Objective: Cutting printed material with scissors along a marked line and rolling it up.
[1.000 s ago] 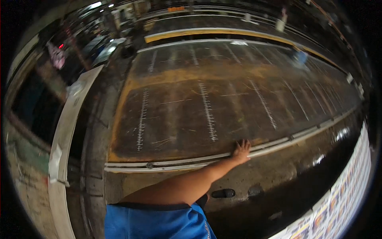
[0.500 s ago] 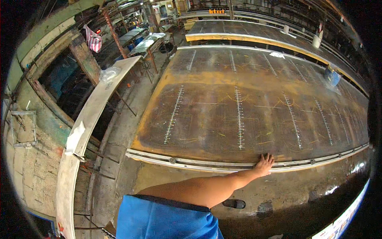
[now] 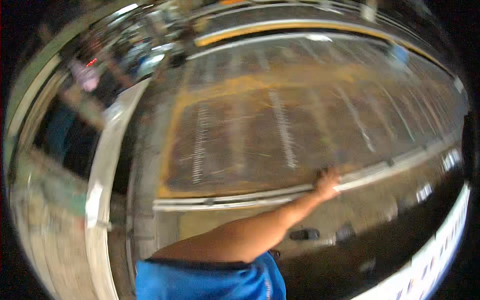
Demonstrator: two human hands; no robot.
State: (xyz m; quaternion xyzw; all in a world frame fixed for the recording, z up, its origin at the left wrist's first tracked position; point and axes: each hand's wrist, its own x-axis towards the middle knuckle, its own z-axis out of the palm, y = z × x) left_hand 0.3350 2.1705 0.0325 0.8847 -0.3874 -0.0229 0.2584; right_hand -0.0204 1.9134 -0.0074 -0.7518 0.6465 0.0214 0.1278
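Note:
My left arm, in a blue sleeve (image 3: 210, 277), reaches from the lower edge toward the right. My left hand (image 3: 327, 184) rests at the near edge of a long dark table, over its pale metal rail (image 3: 240, 199). Motion smears the fingers, but they look stretched out and a little apart, with nothing seen in them. The brown tabletop (image 3: 240, 130) bears yellowish stains and rows of white tick marks. My right hand is out of the picture.
A narrow pale plank (image 3: 107, 165) runs along the left, with a white piece (image 3: 93, 200) on it. Another yellow-edged table (image 3: 300, 25) stands behind. A blue container (image 3: 399, 54) sits at the far right. A dark shoe (image 3: 305, 234) and a white printed panel (image 3: 425, 265) show below.
The whole view has swung and blurred, with the tables tilting up toward the right. My left hand stays at the rail. More of the white printed panel shows at lower right.

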